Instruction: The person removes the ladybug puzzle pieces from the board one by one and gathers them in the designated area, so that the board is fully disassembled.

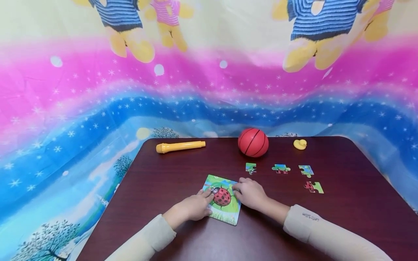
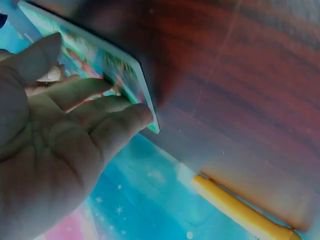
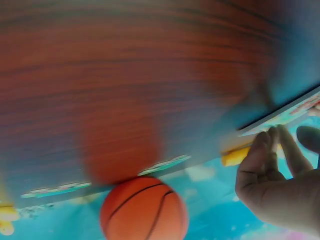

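Observation:
A square ladybug puzzle board (image 1: 222, 197), green with a red spotted ladybug, lies slightly turned on the table in the head view. My left hand (image 1: 196, 206) rests on its left side, the fingers stretched over the surface. In the left wrist view, those fingers (image 2: 120, 127) reach to the edge of the board (image 2: 115, 62). At the right side, my right hand (image 1: 249, 194) touches the board's upper right edge. The right wrist view has its fingertips against the board (image 3: 290, 112), with the thumb held apart from them.
Several loose puzzle pieces lie to the right, among them a blue-green one (image 1: 251, 168) and a red-green one (image 1: 314, 187). Along the back of the dark table (image 1: 156, 181) are a yellow toy microphone (image 1: 181, 146), a red basketball (image 1: 253, 142) and a yellow duck (image 1: 300, 144).

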The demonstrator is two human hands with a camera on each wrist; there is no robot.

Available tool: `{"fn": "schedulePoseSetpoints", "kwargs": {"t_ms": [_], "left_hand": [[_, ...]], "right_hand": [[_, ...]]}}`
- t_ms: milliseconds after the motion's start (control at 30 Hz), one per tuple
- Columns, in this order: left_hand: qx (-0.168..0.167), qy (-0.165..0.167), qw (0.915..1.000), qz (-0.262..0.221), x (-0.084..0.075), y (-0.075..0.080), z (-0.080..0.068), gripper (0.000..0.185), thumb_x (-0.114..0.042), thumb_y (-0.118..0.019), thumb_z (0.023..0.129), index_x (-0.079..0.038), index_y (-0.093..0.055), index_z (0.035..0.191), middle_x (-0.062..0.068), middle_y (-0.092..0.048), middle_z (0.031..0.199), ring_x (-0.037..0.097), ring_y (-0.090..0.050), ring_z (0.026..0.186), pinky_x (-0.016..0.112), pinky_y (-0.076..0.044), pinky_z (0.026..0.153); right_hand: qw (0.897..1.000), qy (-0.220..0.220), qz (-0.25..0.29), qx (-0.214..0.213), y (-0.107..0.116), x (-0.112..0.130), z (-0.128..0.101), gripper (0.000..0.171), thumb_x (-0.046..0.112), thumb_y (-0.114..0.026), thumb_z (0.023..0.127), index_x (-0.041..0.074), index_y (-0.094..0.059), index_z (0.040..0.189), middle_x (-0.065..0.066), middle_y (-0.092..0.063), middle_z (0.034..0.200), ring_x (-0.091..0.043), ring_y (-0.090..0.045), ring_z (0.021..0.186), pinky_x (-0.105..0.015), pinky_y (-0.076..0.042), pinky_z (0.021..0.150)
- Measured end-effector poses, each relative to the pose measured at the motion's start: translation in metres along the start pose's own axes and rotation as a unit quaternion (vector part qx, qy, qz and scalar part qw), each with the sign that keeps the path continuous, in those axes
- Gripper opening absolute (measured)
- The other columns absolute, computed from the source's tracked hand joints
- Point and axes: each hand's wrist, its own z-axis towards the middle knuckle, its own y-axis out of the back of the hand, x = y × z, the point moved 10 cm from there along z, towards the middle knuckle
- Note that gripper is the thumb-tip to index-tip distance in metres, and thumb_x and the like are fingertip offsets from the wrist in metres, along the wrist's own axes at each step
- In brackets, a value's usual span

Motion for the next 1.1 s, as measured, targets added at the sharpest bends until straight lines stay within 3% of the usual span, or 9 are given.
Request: {"fn": "schedulePoseSetpoints", "kwargs": {"t_ms": [133,267,533,800,967,1100], "left_hand": [[-0.013,0.009,0.9992,0.038,0.002,-0.002,0.002,0.057,-0.036,-0.058,0.092,-0.013,-0.044,0.142,0.007,-0.032,0.152,0.029,-0.033,0.137,0.04,-0.042,0.1],[-0.026,0.014,0.9974,0.066,0.003,-0.002,0.002,0.056,-0.038,-0.057,0.093,-0.018,-0.043,0.143,0.002,-0.032,0.152,0.025,-0.033,0.137,0.038,-0.042,0.1],[-0.039,0.028,0.996,0.076,0.002,-0.001,-0.002,0.056,-0.041,-0.057,0.091,-0.018,-0.046,0.141,0.002,-0.036,0.15,0.025,-0.038,0.135,0.04,-0.041,0.101],[-0.028,0.015,0.9968,0.074,0.004,0.001,0.0,0.054,-0.04,-0.057,0.092,-0.023,-0.046,0.141,-0.002,-0.036,0.15,0.022,-0.038,0.134,0.039,-0.049,0.091],[-0.044,0.005,0.9951,0.089,0.006,0.002,0.0,0.047,-0.033,-0.054,0.095,-0.023,-0.048,0.14,-0.002,-0.038,0.148,0.021,-0.041,0.133,0.039,-0.052,0.085],[-0.056,0.0,0.9938,0.096,0.007,0.0,-0.001,0.046,-0.032,-0.052,0.096,-0.022,-0.047,0.14,-0.002,-0.038,0.148,0.022,-0.042,0.132,0.04,-0.05,0.087]], "right_hand": [[0.998,0.004,-0.039,0.041,-0.012,0.014,0.004,0.034,0.037,-0.072,0.081,0.017,-0.073,0.108,0.001,-0.051,0.08,-0.016,-0.042,0.071,-0.03,-0.035,0.06],[0.997,-0.002,-0.045,0.059,-0.016,0.022,0.007,0.04,0.04,-0.074,0.078,0.017,-0.072,0.111,0.0,-0.049,0.079,-0.018,-0.041,0.072,-0.032,-0.033,0.061],[0.998,-0.015,-0.029,0.051,-0.021,0.03,0.013,0.05,0.046,-0.074,0.076,0.009,-0.07,0.11,-0.006,-0.057,0.092,-0.021,-0.049,0.08,-0.036,-0.04,0.068],[0.998,-0.039,-0.025,0.034,-0.022,0.033,0.016,0.054,0.051,-0.074,0.072,0.008,-0.07,0.103,-0.005,-0.051,0.086,-0.02,-0.046,0.075,-0.036,-0.039,0.066],[0.997,-0.065,0.019,0.03,-0.023,0.03,0.017,0.05,0.044,-0.079,0.069,0.006,-0.067,0.099,-0.004,-0.049,0.085,-0.021,-0.048,0.074,-0.039,-0.042,0.068],[0.993,-0.094,0.062,0.035,-0.025,0.025,0.019,0.049,0.037,-0.083,0.067,0.005,-0.064,0.099,-0.003,-0.05,0.086,-0.02,-0.048,0.076,-0.042,-0.043,0.071]]}}
